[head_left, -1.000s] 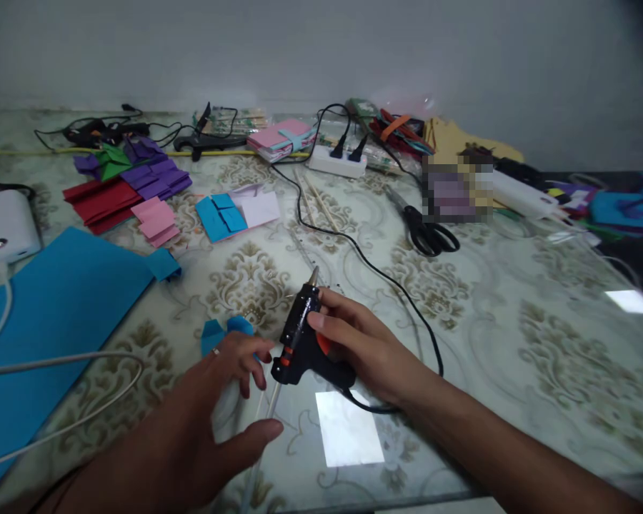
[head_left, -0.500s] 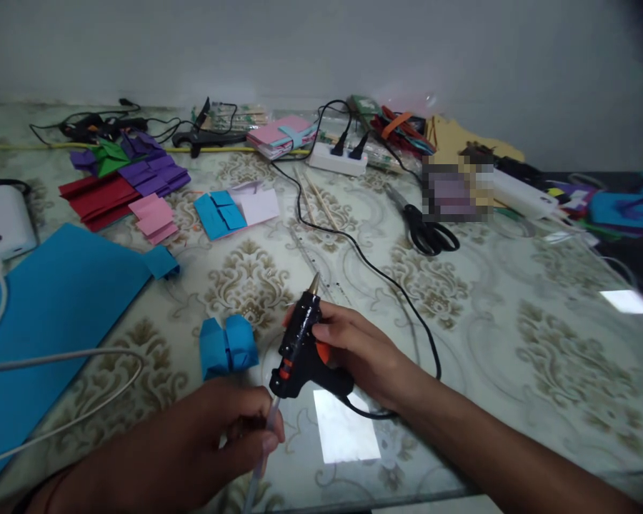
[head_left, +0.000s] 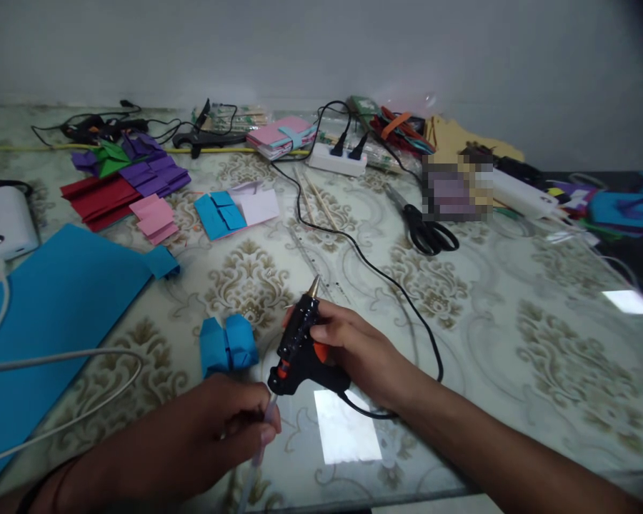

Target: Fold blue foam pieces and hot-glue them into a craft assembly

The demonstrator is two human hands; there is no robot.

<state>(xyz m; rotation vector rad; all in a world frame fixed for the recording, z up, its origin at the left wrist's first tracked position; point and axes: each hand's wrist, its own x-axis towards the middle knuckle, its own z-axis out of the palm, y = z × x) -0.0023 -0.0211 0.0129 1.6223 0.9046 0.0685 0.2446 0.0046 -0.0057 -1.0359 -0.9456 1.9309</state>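
Note:
A black hot glue gun [head_left: 298, 335] with an orange trigger is gripped in my right hand [head_left: 356, 343], its metal nozzle pointing up and away from me. Out of its rear end runs a translucent glue stick [head_left: 257, 457]. My left hand [head_left: 241, 421] pinches that stick between thumb and fingers, close behind the gun. A folded blue paper piece [head_left: 228, 346] lies on the table just beyond my left hand. Under the nozzle a clear ruler [head_left: 311, 257] rests on the patterned tabletop [head_left: 476, 400].
Black scissors [head_left: 429, 232] lie right of the ruler. The gun's black cord [head_left: 375, 268] loops to a white power strip [head_left: 337, 160]. At left are a large blue sheet [head_left: 69, 300], a white device [head_left: 5, 221] with a cable, and folded red paper [head_left: 99, 200].
The glue gun and both hands have shifted very slightly left. My left hand still pinches the glue stick; the things on the table stay put.

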